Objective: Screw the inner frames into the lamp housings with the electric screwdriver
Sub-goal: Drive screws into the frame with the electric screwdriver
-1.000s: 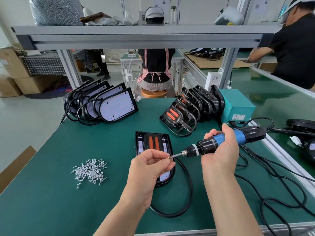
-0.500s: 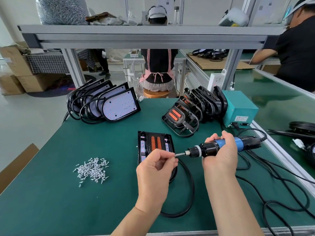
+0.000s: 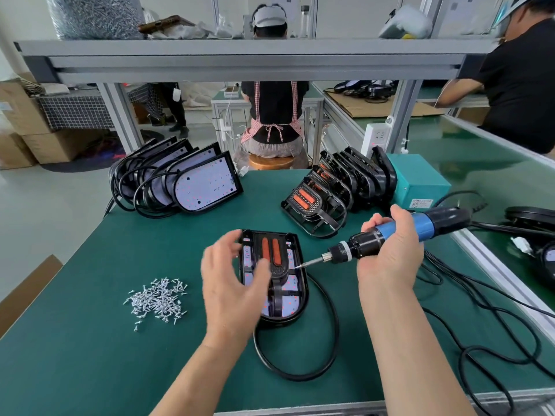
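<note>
A black lamp housing [image 3: 295, 298] lies flat on the green mat with its black inner frame [image 3: 277, 270] and two orange strips facing up. My right hand [image 3: 390, 250] grips the blue-and-black electric screwdriver [image 3: 399, 232]. Its bit carries a screw and points down-left at the frame's right side. My left hand [image 3: 231, 283] hovers with spread fingers over the housing's left edge, blurred, holding nothing. A pile of small silver screws [image 3: 157, 300] lies to the left.
A row of housings with white LED boards [image 3: 207, 184] leans at the back left. Several inner frames [image 3: 339, 187] lean against a teal box [image 3: 420, 178] at the back right. Black cables [image 3: 480, 298] trail over the mat on the right. People work at neighbouring benches.
My left hand let go of the bit tip and moved left, opening over the housing's left edge. The screwdriver tip dropped toward the frame's right side with a screw on it.
</note>
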The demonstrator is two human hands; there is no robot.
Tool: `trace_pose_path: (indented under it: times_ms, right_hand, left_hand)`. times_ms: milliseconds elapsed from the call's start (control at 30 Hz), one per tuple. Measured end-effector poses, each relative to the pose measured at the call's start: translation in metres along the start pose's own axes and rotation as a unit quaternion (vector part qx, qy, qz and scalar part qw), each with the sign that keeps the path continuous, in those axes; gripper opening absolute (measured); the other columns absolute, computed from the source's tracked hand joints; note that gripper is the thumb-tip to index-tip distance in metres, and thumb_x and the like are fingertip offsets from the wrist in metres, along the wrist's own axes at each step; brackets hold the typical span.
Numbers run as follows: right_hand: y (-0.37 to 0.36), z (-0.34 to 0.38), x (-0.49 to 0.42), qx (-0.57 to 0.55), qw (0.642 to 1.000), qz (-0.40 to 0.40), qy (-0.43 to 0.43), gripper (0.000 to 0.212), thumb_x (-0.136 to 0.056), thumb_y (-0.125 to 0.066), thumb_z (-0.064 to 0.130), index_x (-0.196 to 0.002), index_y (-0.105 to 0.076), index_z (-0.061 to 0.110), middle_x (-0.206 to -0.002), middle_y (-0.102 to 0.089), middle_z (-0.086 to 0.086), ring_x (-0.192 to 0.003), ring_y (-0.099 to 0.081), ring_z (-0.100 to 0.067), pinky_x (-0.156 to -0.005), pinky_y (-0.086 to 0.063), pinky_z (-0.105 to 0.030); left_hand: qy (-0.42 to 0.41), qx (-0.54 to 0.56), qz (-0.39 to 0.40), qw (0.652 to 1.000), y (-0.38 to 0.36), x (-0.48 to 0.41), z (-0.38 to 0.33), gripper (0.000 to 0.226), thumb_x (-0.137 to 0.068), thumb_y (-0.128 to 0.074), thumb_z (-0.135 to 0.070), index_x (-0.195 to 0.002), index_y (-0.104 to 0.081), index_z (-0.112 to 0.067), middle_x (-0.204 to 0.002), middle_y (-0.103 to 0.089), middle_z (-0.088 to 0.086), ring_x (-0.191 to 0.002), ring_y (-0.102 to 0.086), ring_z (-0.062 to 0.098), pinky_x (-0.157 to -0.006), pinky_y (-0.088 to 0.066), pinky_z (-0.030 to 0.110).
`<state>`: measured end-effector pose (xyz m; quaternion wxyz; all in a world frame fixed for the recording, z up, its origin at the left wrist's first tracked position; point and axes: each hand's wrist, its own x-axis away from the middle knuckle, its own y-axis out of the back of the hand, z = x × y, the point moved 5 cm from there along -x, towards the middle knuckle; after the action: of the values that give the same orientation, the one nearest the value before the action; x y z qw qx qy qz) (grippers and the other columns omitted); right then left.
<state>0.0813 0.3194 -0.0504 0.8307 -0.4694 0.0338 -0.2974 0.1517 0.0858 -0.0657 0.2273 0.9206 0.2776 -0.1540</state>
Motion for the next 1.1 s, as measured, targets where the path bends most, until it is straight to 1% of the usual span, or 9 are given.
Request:
trace_pose_path:
  times_ms: [33, 100, 167, 233, 333, 500, 767, 933, 1100]
  right_hand:
    - [-0.001, 0.002, 0.000, 0.013, 1.000, 0.010, 0.023, 0.026, -0.089, -0.070, 0.008, -0.107, -0.052, 0.011, -0.072, -0.055, -0.003, -0.058, -0.059, -0.016, -0.059, -0.052, -0.027]
    - [-0.006, 0.002, 0.002, 0.044, 0.996, 0.037, 0.065, 0.022, -0.089, -0.068, 0.008, -0.102, -0.051, 0.012, -0.071, -0.055, 0.000, -0.057, -0.057, -0.017, -0.058, -0.050, -0.028]
    - [-0.013, 0.000, 0.006, 0.069, 0.990, 0.071, 0.096, 0.019, -0.090, -0.066, 0.007, -0.100, -0.050, 0.012, -0.068, -0.058, 0.005, -0.054, -0.055, -0.017, -0.056, -0.049, -0.029]
    - [-0.021, -0.003, 0.012, 0.097, 0.982, 0.102, 0.126, 0.019, -0.090, -0.066, 0.007, -0.101, -0.051, 0.013, -0.065, -0.059, 0.009, -0.052, -0.054, -0.017, -0.056, -0.050, -0.030]
    - [-0.028, -0.008, 0.018, 0.143, 0.968, 0.136, 0.155, 0.021, -0.089, -0.066, 0.007, -0.104, -0.053, 0.012, -0.062, -0.058, 0.010, -0.050, -0.055, -0.017, -0.054, -0.049, -0.029]
    - [-0.036, -0.015, 0.022, 0.185, 0.954, 0.179, 0.156, 0.023, -0.085, -0.067, 0.011, -0.102, -0.053, 0.015, -0.059, -0.059, 0.012, -0.049, -0.056, -0.015, -0.054, -0.050, -0.029]
    - [-0.036, -0.023, 0.019, 0.201, 0.946, 0.197, 0.162, 0.022, -0.084, -0.067, 0.011, -0.101, -0.053, 0.014, -0.062, -0.063, 0.013, -0.047, -0.056, -0.014, -0.054, -0.051, -0.027]
    - [-0.039, -0.025, 0.018, 0.205, 0.942, 0.211, 0.159, 0.022, -0.084, -0.067, 0.013, -0.100, -0.054, 0.015, -0.061, -0.063, 0.013, -0.047, -0.056, -0.013, -0.054, -0.050, -0.027]
    - [-0.042, -0.032, 0.022, 0.230, 0.931, 0.241, 0.151, 0.023, -0.084, -0.069, 0.015, -0.102, -0.056, 0.017, -0.059, -0.061, 0.010, -0.049, -0.057, -0.014, -0.054, -0.050, -0.028]
  left_hand:
    - [0.065, -0.023, 0.011, 0.998, 0.001, -0.009, 0.012, 0.054, -0.086, -0.072, -0.033, -0.134, -0.050, -0.023, -0.113, -0.051, -0.008, -0.111, -0.053, 0.015, -0.095, -0.041, 0.031]
    - [0.202, -0.052, 0.091, 0.974, -0.007, -0.019, 0.035, 0.070, -0.083, -0.075, -0.045, -0.142, -0.044, -0.021, -0.117, -0.052, -0.002, -0.112, -0.054, 0.020, -0.095, -0.042, 0.035]
    - [0.252, -0.057, 0.163, 0.952, -0.016, -0.023, 0.043, 0.081, -0.074, -0.076, -0.059, -0.139, -0.045, -0.022, -0.117, -0.060, -0.001, -0.111, -0.058, 0.021, -0.097, -0.046, 0.038]
    - [0.259, -0.045, 0.205, 0.943, -0.023, -0.026, 0.044, 0.080, -0.059, -0.075, -0.062, -0.126, -0.050, -0.025, -0.112, -0.067, -0.006, -0.106, -0.063, 0.016, -0.097, -0.051, 0.039]
    - [0.263, -0.023, 0.238, 0.935, -0.030, -0.027, 0.044, 0.074, -0.053, -0.080, -0.052, -0.116, -0.054, -0.025, -0.106, -0.070, -0.008, -0.100, -0.068, 0.013, -0.097, -0.054, 0.043]
    - [0.265, -0.004, 0.240, 0.934, -0.032, -0.027, 0.045, 0.087, -0.053, -0.082, -0.050, -0.129, -0.051, -0.022, -0.110, -0.070, -0.008, -0.102, -0.068, 0.017, -0.098, -0.053, 0.045]
    - [0.266, 0.008, 0.229, 0.936, -0.034, -0.027, 0.047, 0.082, -0.054, -0.082, -0.048, -0.126, -0.052, -0.025, -0.104, -0.072, -0.010, -0.099, -0.069, 0.017, -0.096, -0.054, 0.046]
    - [0.266, 0.012, 0.227, 0.937, -0.035, -0.027, 0.046, 0.098, -0.053, -0.082, -0.051, -0.139, -0.046, -0.023, -0.112, -0.070, -0.007, -0.104, -0.068, 0.018, -0.099, -0.053, 0.046]
    - [0.265, 0.014, 0.222, 0.938, -0.035, -0.026, 0.045, 0.098, -0.052, -0.082, -0.051, -0.139, -0.046, -0.023, -0.110, -0.071, -0.008, -0.103, -0.068, 0.018, -0.098, -0.053, 0.046]
